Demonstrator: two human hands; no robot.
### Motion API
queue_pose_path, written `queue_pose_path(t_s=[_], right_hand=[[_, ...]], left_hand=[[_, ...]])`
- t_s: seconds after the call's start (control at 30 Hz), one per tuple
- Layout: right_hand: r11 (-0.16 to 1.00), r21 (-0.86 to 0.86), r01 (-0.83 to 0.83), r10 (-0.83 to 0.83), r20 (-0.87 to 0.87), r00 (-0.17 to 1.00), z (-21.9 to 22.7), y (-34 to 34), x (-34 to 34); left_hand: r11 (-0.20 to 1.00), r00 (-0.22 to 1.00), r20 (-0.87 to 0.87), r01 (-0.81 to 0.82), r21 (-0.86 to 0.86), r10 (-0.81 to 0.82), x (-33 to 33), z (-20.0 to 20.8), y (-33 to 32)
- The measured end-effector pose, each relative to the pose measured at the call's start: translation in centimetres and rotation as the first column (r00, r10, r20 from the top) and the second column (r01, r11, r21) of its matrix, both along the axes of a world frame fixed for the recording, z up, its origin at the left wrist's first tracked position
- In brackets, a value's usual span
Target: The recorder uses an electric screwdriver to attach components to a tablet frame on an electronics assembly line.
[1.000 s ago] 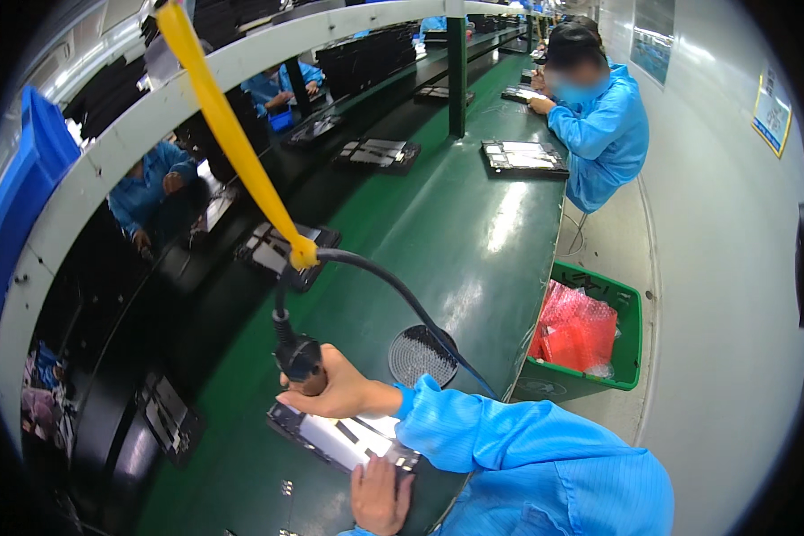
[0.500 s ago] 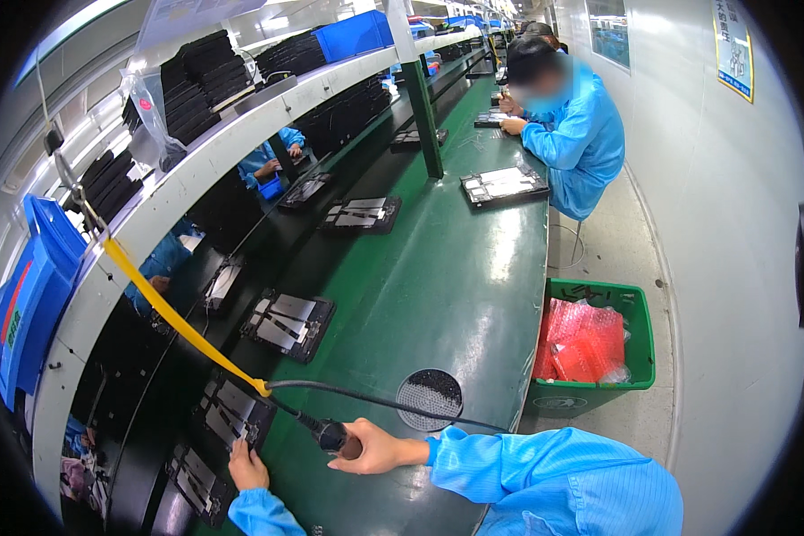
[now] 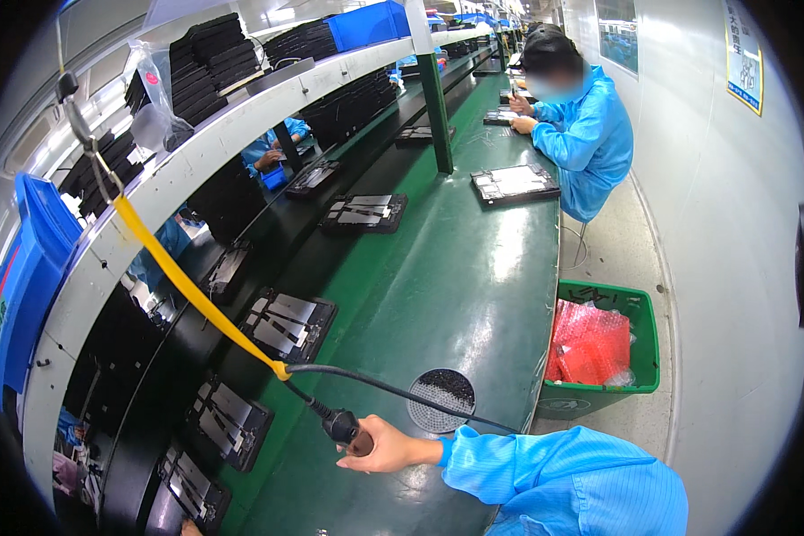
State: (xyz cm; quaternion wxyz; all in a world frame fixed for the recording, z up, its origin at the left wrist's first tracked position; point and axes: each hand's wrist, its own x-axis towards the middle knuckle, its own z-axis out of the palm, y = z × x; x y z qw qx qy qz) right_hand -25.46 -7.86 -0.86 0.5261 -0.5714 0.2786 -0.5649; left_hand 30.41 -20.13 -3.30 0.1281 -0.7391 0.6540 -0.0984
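A corded electric screwdriver [image 3: 340, 427], black at its cord end, is in my right hand [image 3: 386, 447], fingers wrapped round it. It hangs from a yellow strap [image 3: 196, 295], and its lower end is hidden. Only a sliver of my left hand [image 3: 190, 529] shows at the bottom edge, beside a black tablet-like device [image 3: 192, 487] with pale strips inside; its fingers are mostly out of view. Farther up the line lie a second such device [image 3: 230, 422] and a third device [image 3: 290, 323]. To the right of the screwdriver sits a round dish [image 3: 441, 402] of tiny dark pieces.
A green bench [image 3: 402, 304] runs away from me, with another opened device [image 3: 515, 185] near its right edge. A co-worker in blue [image 3: 590, 134] sits farther along. On the floor stands a green bin [image 3: 648, 339] with red bubble wrap. A white shelf rail [image 3: 188, 174] borders the left.
My left hand has dropped down and away from the device it was touching, almost out of view. My right hand still holds the screwdriver over the bench. The whole view has shifted slightly.
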Motion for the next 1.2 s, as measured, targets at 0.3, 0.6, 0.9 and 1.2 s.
queue_pose_path(t_s=[0.3, 0.6, 0.9, 1.2], right_hand=[[0.993, 0.108, 0.044, -0.057, 0.120, 0.991, -1.5, -0.2, 1.1], [0.974, 0.202, 0.101, -0.117, 0.068, 0.991, 0.3, 0.4, 0.7], [0.978, 0.187, 0.093, -0.107, 0.064, 0.992, -0.1, 0.3, 1.0], [0.974, 0.189, 0.125, -0.133, 0.030, 0.991, 0.5, 0.1, -0.3]], left_hand=[[0.984, 0.922, -0.354, 0.114, -0.136, -0.156, 1.0, -0.3, 7.0], [0.973, 0.969, -0.198, 0.109, -0.203, -0.150, -2.9, 1.0, 5.4], [0.635, 0.993, -0.110, -0.108, -0.765, 0.036, -7.7, 10.2, 9.0], [0.354, 0.798, 0.048, 0.320, -0.879, -0.601, -21.7, 12.9, 16.0]])
